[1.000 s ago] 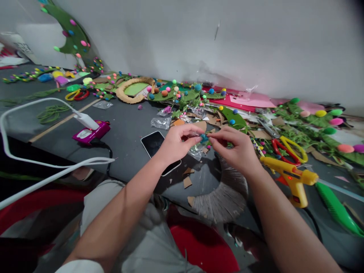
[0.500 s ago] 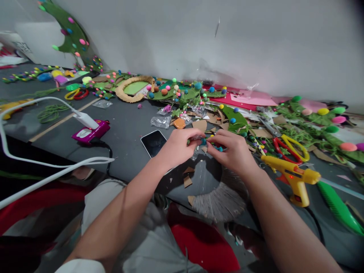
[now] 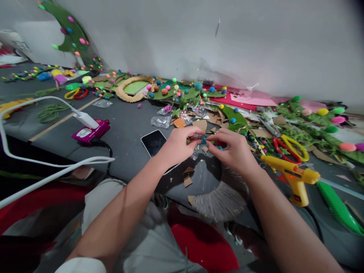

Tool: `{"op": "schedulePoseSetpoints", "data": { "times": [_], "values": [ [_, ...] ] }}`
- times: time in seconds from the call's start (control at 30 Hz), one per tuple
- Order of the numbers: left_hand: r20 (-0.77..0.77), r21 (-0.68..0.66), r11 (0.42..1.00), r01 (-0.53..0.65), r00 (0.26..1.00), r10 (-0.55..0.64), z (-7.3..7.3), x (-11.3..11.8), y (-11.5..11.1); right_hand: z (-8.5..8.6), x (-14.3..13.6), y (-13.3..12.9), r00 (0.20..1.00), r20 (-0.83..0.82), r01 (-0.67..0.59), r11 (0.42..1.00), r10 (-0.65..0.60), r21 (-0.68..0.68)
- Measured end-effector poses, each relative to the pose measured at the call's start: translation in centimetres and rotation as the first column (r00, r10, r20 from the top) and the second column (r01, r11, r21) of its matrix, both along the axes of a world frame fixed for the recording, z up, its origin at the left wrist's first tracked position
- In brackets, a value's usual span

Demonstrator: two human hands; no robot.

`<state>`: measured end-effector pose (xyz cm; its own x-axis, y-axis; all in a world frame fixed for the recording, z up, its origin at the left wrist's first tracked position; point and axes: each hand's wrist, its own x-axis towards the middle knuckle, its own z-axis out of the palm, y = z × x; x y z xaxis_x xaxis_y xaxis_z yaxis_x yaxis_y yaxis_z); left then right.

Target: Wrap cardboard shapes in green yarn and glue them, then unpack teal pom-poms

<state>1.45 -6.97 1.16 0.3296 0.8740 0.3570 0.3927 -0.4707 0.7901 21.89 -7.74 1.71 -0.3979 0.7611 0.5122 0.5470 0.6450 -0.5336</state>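
My left hand [image 3: 183,146] is closed in a pinch near the middle of the table, beside a white-edged phone [image 3: 154,142]. Facing it, my right hand [image 3: 233,149] pinches too, its fingertips almost meeting the left ones. Between them shows a small blue-teal piece [image 3: 203,140]; which fingers grip it is hard to make out. Clear plastic [image 3: 195,154] hangs or lies just under the left fingertips. Below my hands a grey yarn-wrapped curved piece [image 3: 218,201] lies at the table edge, with cardboard scraps [image 3: 187,181] beside it.
A yellow glue gun [image 3: 295,176] with a lit red light lies at right, near red-and-yellow scissors [image 3: 292,148] and a green tool [image 3: 338,208]. At left are a purple power adapter [image 3: 91,132] and white cable. Felt pieces with pompoms [image 3: 167,91] line the wall.
My right hand has shifted very slightly at the fingers. Both hands otherwise keep their places, and the objects around them have not moved.
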Motion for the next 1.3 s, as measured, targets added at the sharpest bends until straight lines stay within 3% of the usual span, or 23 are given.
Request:
{"op": "schedulePoseSetpoints", "data": {
  "times": [0.37, 0.63, 0.9, 1.17, 1.3],
  "values": [
    [0.003, -0.026, 1.000, 0.017, 1.000, -0.017, 0.2, 0.0, -0.2, 0.0, 0.3, 0.3, 0.999, 0.037, -0.023, 0.999, 0.024, -0.024],
    [-0.030, 0.007, 1.000, -0.019, 0.999, 0.019, 0.2, 0.1, -0.2, 0.0, -0.2, 0.0, 0.998, 0.019, 0.057, 0.997, -0.058, 0.057],
    [0.116, -0.127, 0.992, -0.020, 0.993, 0.035, 0.8, 0.1, 0.0, 0.0, -0.6, 0.0, 0.950, -0.219, 0.212, 0.975, -0.221, -0.065],
    [0.145, -0.181, 0.983, 0.019, 0.989, 0.007, 1.2, 0.1, -0.1, -0.2, -0.6, 0.0, 0.938, -0.239, 0.241, 0.968, -0.251, -0.073],
    [0.250, -0.290, 0.954, 0.079, 0.968, -0.004, 1.0, 0.0, 0.1, -0.1, -0.5, 0.2, 0.929, -0.263, 0.232, 0.964, -0.259, -0.129]
  ]
}}
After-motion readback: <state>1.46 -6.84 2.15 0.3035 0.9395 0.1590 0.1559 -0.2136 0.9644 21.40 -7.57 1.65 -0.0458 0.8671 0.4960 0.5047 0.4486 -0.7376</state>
